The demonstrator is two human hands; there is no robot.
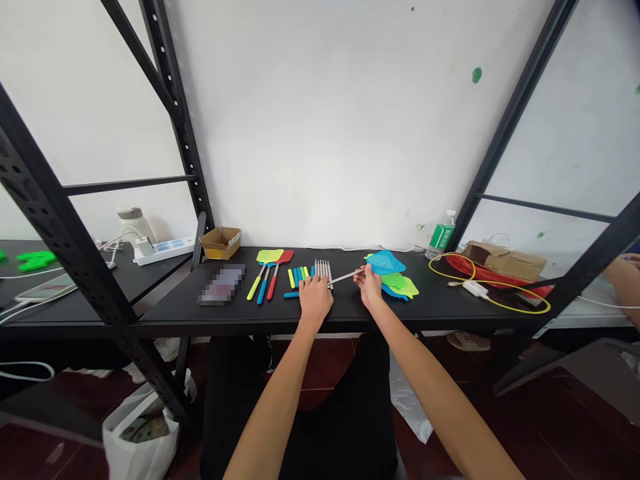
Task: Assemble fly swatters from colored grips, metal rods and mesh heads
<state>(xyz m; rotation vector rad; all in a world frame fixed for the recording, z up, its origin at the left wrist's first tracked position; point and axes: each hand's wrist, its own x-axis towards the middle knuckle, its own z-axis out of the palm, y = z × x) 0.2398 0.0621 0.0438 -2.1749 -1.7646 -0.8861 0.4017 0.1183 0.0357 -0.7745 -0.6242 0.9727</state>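
Observation:
My left hand (315,297) is closed near the middle of the black table, with a blue handle (291,295) sticking out on its left. A thin metal rod (345,277) runs from it to my right hand (369,288). That hand pinches the rod close to a blue mesh fly swatter head (386,262). Where rod and handle meet is hidden by my left fingers. Several metal rods (323,268) lie just beyond my left hand, beside loose yellow and blue handles (299,275). Green and blue swatter heads (401,285) are piled beneath the held one.
Left of the handles lie yellow, blue and red fly swatters (270,272). Further left are a blurred-out flat object (223,285) and a cardboard box (221,243). A bottle (442,233), yellow cable (520,308) and red bag (467,267) occupy the right, by black shelf posts (520,93).

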